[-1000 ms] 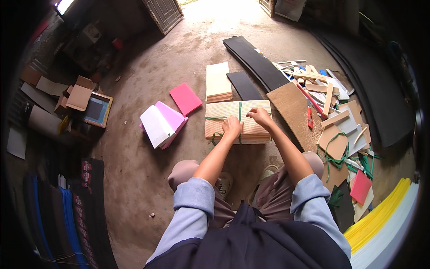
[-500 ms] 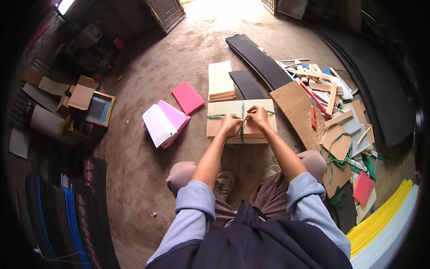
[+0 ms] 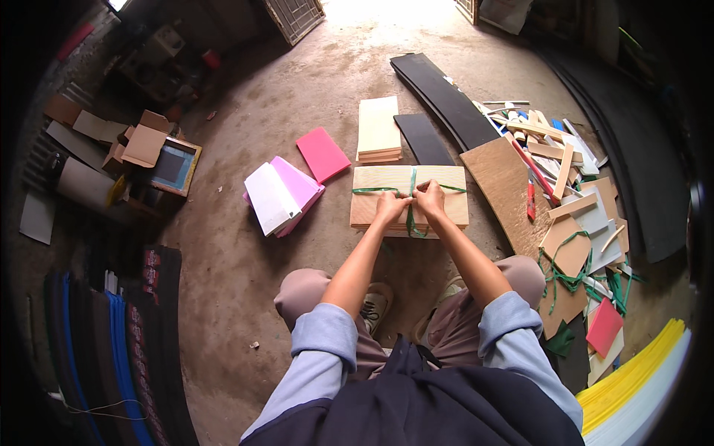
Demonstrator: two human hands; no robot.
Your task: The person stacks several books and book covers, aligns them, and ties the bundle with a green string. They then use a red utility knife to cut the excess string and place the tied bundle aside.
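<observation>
A thick stack of cream, fine-patterned sheets (image 3: 366, 210) lies on the floor in front of my knees. Green plastic twine (image 3: 413, 177) runs across it both ways and meets near its middle. At that crossing my left hand (image 3: 391, 206) is closed in a pinch on the twine. Right beside it, fingers bent and almost touching the left ones, my right hand (image 3: 429, 199) also pinches the twine. A loose green tail hangs over the stack's near edge below my hands. The knot itself is mostly hidden by my fingers.
Beyond lie a smaller cream stack (image 3: 378, 128) and a black sheet (image 3: 424, 140). Pink (image 3: 323, 154) and white-and-lilac stacks (image 3: 271, 204) sit left. Rightward are a brown board (image 3: 494, 186), a red cutter (image 3: 531, 201), offcuts and tangled green twine (image 3: 569, 279).
My hands have drawn closer together at the twine crossing, the right one coming lower toward the left. The whole view has shifted slightly.
</observation>
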